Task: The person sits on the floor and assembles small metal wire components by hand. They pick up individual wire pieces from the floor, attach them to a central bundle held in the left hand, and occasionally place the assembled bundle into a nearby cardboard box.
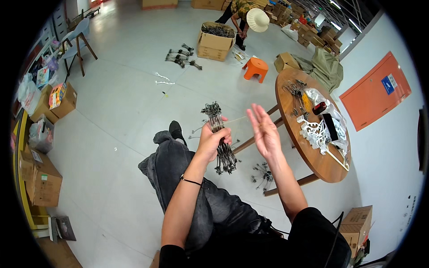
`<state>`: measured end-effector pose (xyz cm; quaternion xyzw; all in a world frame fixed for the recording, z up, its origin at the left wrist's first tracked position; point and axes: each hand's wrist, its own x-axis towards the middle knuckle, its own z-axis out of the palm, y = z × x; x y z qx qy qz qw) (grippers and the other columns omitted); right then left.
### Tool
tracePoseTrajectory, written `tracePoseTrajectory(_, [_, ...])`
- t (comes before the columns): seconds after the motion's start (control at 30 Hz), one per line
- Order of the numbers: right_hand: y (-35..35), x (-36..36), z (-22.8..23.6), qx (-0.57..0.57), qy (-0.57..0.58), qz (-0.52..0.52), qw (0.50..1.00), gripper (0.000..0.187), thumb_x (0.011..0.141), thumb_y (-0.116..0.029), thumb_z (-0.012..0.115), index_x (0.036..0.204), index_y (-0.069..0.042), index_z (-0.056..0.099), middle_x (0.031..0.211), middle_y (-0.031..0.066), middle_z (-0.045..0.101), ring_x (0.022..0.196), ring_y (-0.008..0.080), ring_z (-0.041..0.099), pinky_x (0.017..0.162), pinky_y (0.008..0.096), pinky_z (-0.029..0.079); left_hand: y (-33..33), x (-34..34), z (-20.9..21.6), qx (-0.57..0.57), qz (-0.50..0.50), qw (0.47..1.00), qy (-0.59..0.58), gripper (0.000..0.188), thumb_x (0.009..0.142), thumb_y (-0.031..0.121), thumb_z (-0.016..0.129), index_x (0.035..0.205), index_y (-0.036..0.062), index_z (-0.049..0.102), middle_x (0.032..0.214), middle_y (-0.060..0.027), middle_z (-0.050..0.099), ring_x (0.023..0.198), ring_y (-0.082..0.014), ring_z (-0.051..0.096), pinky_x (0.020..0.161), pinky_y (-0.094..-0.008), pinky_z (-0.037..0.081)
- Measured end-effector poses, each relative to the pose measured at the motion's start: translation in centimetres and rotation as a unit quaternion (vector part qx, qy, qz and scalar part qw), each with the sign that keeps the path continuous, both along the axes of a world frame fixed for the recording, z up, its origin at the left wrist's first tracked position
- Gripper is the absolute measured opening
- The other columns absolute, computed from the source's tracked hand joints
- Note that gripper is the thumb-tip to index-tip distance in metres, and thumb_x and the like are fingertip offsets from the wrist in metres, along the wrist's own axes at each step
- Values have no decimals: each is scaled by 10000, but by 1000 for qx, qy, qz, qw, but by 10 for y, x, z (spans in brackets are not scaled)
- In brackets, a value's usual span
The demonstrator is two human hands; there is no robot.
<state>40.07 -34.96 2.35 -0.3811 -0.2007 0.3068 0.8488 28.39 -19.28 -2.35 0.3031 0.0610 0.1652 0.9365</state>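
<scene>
My left hand (213, 140) is closed around the middle of a bundle of dark thin metal rods (227, 160), with small clip-like pieces crowded at both ends. The bundle stands nearly upright above my knee. From it a thin pale strand, like a stretched elastic band (236, 120), runs across to my right hand (264, 134). That hand is raised with its fingers stretched out and the palm showing. The strand reaches its fingers; whether it loops around them I cannot make out. More such dark pieces (262, 175) lie on the floor beneath the table.
A round wooden table (328, 167) at right carries white plastic pieces (315, 134), dark metal pieces and plastic bags. Ahead are an orange stool (256, 68), a filled carton (213, 48), and a person in a pale hat (258, 20). Dark bundles (181, 58) lie on the floor; boxes (44, 178) line the left.
</scene>
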Motion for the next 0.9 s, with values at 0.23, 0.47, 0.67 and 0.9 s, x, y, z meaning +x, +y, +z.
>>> tracePoseTrajectory(0.23, [33,6,-8,-264,-328,63,905,846,909,-413,738,1501,68,370,1586,190,367,1472,313,361,1203,430,327,-8,9,-23,182,40,981,54,311,812,-53,620,1097,0,507,717,-36,581,541,-124,550,517,-295,462])
tracePoseTrajectory(0.47, [54,-7,53,-423,-672,52,606,925,696,-479,865,1383,36,521,1363,249,587,1296,369,552,1078,433,439,-19,10,-37,441,115,884,101,296,791,13,661,1057,-25,534,782,-99,626,578,-179,593,563,-336,496])
tracePoseTrajectory(0.67, [72,2,86,-545,-671,257,433,732,721,-510,847,1184,17,638,1084,214,707,1025,393,675,854,465,538,-21,2,-31,527,37,834,161,301,784,69,656,1050,-29,553,748,-172,645,665,-315,656,652,-399,526])
tracePoseTrajectory(0.9, [80,-1,80,-527,-691,299,394,630,781,-519,805,1097,12,681,959,191,729,919,362,696,776,428,533,-18,-1,-25,525,56,840,125,284,785,85,648,1022,-48,567,785,-213,679,716,-364,685,688,-422,539])
